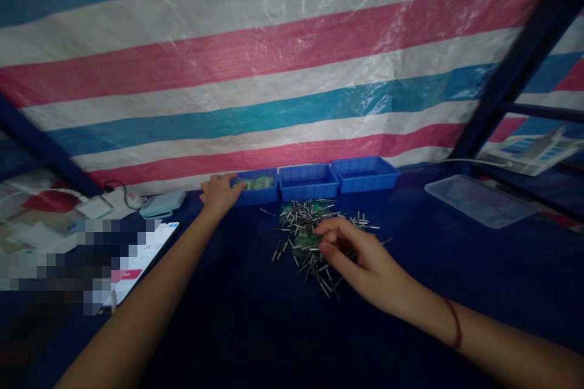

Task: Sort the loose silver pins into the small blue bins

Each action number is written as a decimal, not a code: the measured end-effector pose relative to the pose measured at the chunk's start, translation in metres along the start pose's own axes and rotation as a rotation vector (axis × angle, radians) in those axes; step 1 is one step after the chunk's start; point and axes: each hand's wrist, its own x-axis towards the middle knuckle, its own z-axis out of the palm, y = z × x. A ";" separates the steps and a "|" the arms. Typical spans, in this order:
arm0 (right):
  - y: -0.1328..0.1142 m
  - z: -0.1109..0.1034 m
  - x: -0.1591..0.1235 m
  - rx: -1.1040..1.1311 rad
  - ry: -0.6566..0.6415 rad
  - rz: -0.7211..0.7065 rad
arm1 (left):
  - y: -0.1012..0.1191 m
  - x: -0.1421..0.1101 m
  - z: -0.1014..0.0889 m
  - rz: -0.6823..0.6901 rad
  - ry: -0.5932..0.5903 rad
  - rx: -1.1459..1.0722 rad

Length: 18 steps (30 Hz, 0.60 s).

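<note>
My left hand (221, 196) is at the left end of a blue plastic bin (255, 196), its fingers bent over the rim. Inside that bin lie greenish clear packets (259, 183); the bin's left end is hidden by the hand. On the dark blue table, a loose pile of thin silver metal pins (308, 216), shaped like blind rivets, is spread over green pieces (306, 242). My right hand (360, 258) hovers at the pile's right side, thumb and forefinger curved and apart, with nothing visible between them.
Two more blue bins, a middle one (309, 188) and a right one (365, 181), stand in the row. A clear plastic lid (479, 199) lies at right. A lit phone (145, 261), a pale blue case (163, 203) and a power strip (119, 199) are at left. Striped sheeting (274, 85) hangs behind.
</note>
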 end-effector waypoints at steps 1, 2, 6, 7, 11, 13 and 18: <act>0.000 -0.001 0.001 -0.003 0.030 -0.008 | 0.002 -0.003 0.000 0.005 0.044 0.040; 0.000 -0.003 0.001 -0.001 0.062 -0.011 | 0.006 -0.007 0.000 0.020 0.099 0.089; 0.001 -0.008 0.005 0.044 0.178 0.008 | 0.025 -0.035 0.000 0.326 0.119 0.186; 0.002 -0.009 0.006 0.057 0.193 0.020 | 0.030 -0.046 0.001 0.441 -0.002 0.155; 0.006 -0.009 0.008 0.079 0.200 0.057 | 0.048 -0.095 0.011 0.650 -0.414 0.095; 0.008 -0.008 0.008 0.078 0.192 0.060 | 0.052 -0.112 0.018 0.614 -0.407 0.086; 0.009 -0.005 0.007 0.057 0.168 0.050 | 0.054 -0.118 0.030 0.413 -0.381 -0.079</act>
